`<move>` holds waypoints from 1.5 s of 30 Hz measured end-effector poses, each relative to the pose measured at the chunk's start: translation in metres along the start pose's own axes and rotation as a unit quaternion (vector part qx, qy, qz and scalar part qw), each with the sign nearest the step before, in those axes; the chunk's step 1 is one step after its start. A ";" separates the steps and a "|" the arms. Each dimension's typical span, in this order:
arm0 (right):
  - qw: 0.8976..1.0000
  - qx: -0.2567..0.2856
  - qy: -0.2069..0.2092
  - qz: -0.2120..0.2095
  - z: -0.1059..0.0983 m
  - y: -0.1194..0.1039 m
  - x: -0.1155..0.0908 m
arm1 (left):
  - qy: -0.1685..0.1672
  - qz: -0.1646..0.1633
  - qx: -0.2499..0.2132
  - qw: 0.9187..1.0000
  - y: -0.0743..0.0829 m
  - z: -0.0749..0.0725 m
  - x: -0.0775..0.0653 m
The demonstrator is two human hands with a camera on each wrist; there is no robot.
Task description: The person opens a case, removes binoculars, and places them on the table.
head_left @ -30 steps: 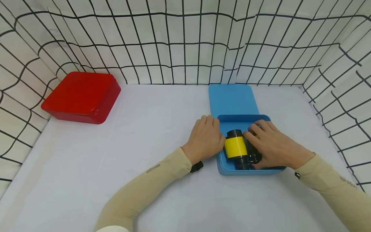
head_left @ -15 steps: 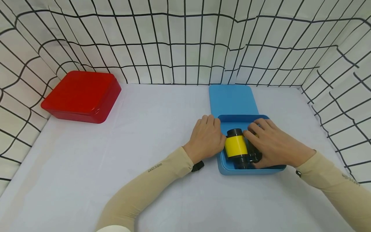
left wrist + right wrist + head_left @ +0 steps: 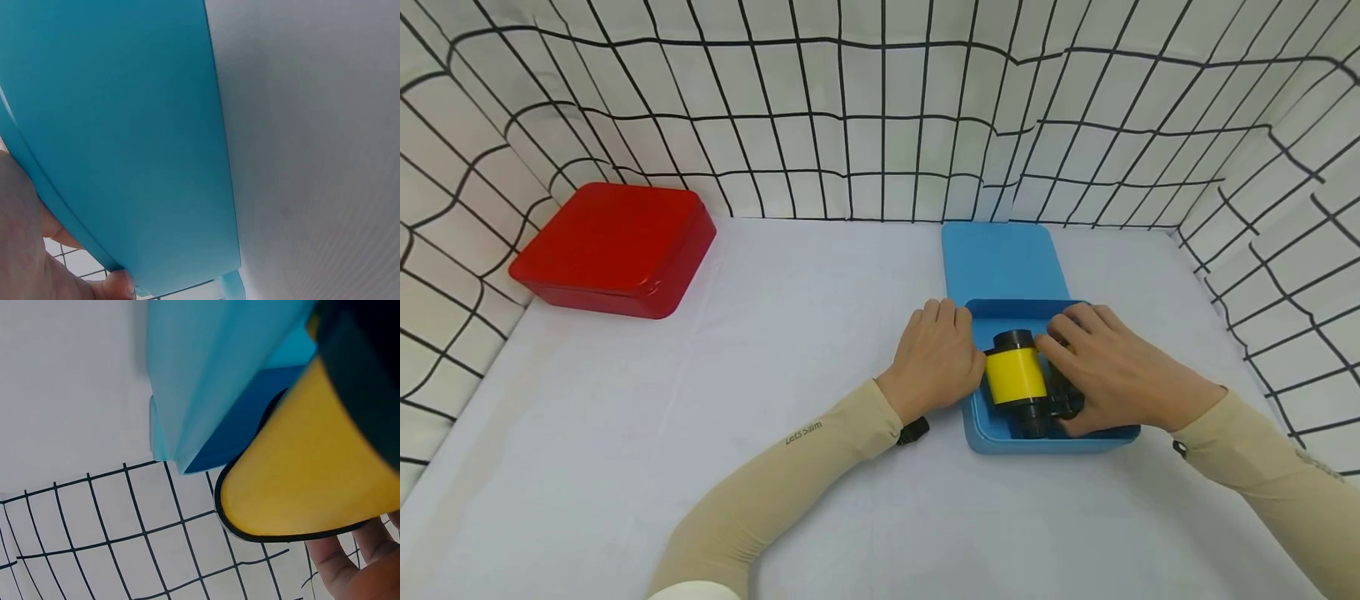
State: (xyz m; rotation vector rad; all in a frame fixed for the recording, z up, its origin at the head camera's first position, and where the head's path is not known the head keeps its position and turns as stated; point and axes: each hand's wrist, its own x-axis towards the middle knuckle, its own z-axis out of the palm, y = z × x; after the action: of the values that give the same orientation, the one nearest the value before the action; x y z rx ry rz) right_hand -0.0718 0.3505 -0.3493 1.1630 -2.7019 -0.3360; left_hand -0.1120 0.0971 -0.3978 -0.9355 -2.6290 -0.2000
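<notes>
A pair of yellow-and-black binoculars (image 3: 1016,376) lies inside an open blue box (image 3: 1037,447). My right hand (image 3: 1112,367) grips the binoculars from the right side, covering that barrel. In the right wrist view the yellow barrel (image 3: 300,469) fills the right side, with fingertips (image 3: 331,556) below it. My left hand (image 3: 934,358) holds the left rim of the box, its fingers curled at the edge. The left wrist view has the box wall (image 3: 125,137) up close, and the thumb (image 3: 119,284) against its rim.
A flat blue lid (image 3: 1003,260) lies right behind the box. At the back left a closed red box (image 3: 613,242) sits on the white table (image 3: 700,400). Black wire grid panels (image 3: 880,117) stand along the back and both sides.
The binoculars have shifted and tilted slightly, their near end a little to the right, with my right hand moving along. My left hand stays at the box rim.
</notes>
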 end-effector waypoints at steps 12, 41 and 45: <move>1.000 -0.008 0.005 -0.006 -0.009 0.001 -0.002 | 0.019 0.004 0.002 1.000 0.001 -0.002 -0.002; 1.000 -0.015 -0.002 0.017 -0.021 0.013 -0.011 | 0.010 0.001 0.006 1.000 0.002 0.000 -0.002; 1.000 -0.018 -0.005 0.022 -0.024 0.015 -0.013 | 0.020 0.003 0.010 1.000 0.001 0.000 -0.002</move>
State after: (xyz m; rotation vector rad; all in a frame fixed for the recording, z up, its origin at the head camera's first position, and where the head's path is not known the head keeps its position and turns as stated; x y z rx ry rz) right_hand -0.0673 0.3673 -0.3231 1.0935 -2.7143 -0.3830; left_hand -0.1099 0.0968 -0.3990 -0.9223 -2.5863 -0.1876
